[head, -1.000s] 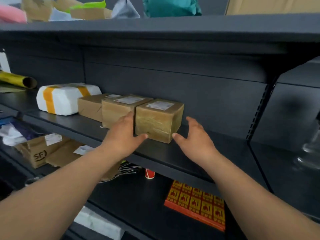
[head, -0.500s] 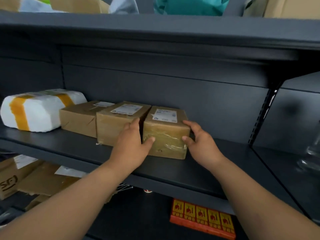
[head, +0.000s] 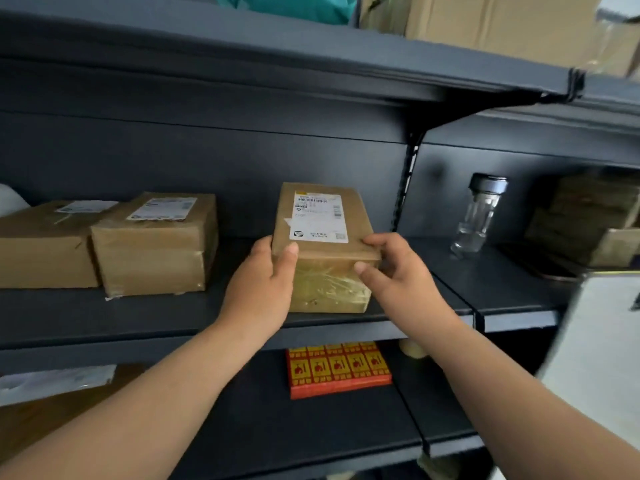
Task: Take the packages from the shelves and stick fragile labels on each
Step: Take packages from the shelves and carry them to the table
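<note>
A brown taped package (head: 322, 223) with a white shipping label on top sits at the front of the dark middle shelf (head: 173, 317). My left hand (head: 263, 289) grips its left side, thumb on the top edge. My right hand (head: 394, 271) grips its right side, fingers on top and thumb on the front face. Two more brown packages (head: 156, 244) (head: 45, 244) stand to the left on the same shelf, apart from the held one. A red and yellow sheet of fragile labels (head: 337, 368) lies on the shelf below.
A clear glass jar (head: 479, 213) with a dark lid stands on the right shelf section, with stacked brown boxes (head: 588, 216) behind it. Cardboard boxes (head: 485, 19) and a teal bag (head: 298, 5) sit on the top shelf. A white panel (head: 599, 358) is at lower right.
Both hands closed on the rightmost package and moved it right and forward, away from its neighbours. The view shifted right, bringing the jar and right shelf section into sight.
</note>
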{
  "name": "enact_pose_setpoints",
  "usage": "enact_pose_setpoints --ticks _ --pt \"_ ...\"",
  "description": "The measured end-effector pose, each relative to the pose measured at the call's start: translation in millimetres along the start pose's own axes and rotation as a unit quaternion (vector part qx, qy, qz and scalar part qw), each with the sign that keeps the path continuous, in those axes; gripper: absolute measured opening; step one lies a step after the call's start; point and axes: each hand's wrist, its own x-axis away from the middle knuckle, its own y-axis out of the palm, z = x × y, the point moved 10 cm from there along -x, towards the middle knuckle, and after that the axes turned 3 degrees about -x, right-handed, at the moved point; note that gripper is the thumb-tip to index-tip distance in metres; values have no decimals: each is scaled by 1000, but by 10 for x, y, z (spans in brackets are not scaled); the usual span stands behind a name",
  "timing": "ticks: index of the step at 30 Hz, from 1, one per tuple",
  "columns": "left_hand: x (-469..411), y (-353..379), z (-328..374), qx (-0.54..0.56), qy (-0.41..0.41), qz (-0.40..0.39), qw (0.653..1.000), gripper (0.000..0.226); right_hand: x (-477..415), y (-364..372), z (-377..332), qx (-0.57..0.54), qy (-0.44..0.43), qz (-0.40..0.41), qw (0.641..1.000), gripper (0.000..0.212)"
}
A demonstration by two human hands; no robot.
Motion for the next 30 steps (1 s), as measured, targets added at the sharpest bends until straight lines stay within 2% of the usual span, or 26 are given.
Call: enact_pose_setpoints --ticks 2,4,9,11,18,22,27,30 --pt "89 172 124 34 11 -15 999 39 191 -240 -44 22 10 33 999 27" --pt "205 358 280 75 26 -36 996 35 390 -491 -68 51 20 65 996 34" --pt "571 864 756 145 81 -101 981 37 918 -1149 11 36 61 110 991 79" --pt "738 1076 952 154 102 -121 975 37 1141 -1427 68 34 80 123 989 89" --pt "1402 2020 1654 184 125 -184 957 34 1923 -2543 322 34 101 173 979 74" --pt "1865 2740 2069 216 100 -245 940 33 2462 -3249 546 33 132 202 970 86" --pt "2367 3741 2393 218 58 -323 919 31 3135 -4054 960 14 181 240 954 71" --pt "2639 4327 2438 193 28 -367 910 29 3527 -4423 1294 13 231 263 937 72"
